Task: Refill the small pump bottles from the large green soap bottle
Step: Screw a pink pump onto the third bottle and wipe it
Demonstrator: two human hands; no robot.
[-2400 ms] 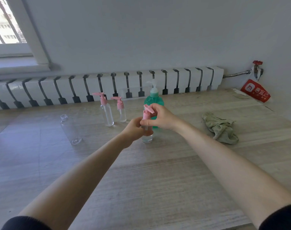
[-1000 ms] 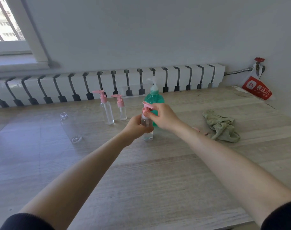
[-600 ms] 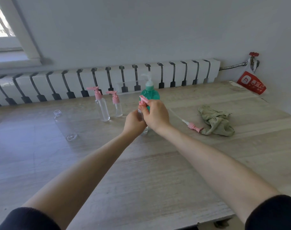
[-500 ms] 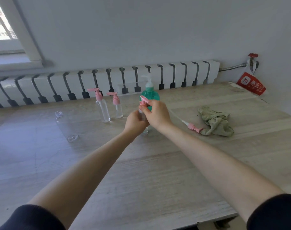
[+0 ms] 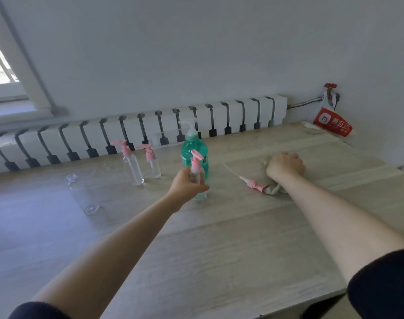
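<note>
I see left hand (image 5: 186, 185) gripping capped pump bottle (image 5: 198, 174), upright on table (image 5: 219, 238) just in front of green bottle (image 5: 193, 150); right hand (image 5: 285, 165) clenched on rag (image 5: 274, 190), loose pump (image 5: 254, 185) right beside it.

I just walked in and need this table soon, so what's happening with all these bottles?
A person is refilling small pump bottles. The left hand grips a pink-capped small bottle upright on the table, just in front of the green soap bottle. The right hand is bunched on the green cloth, beside a loose pink pump. Two capped bottles and one open bottle stand to the left.
</note>
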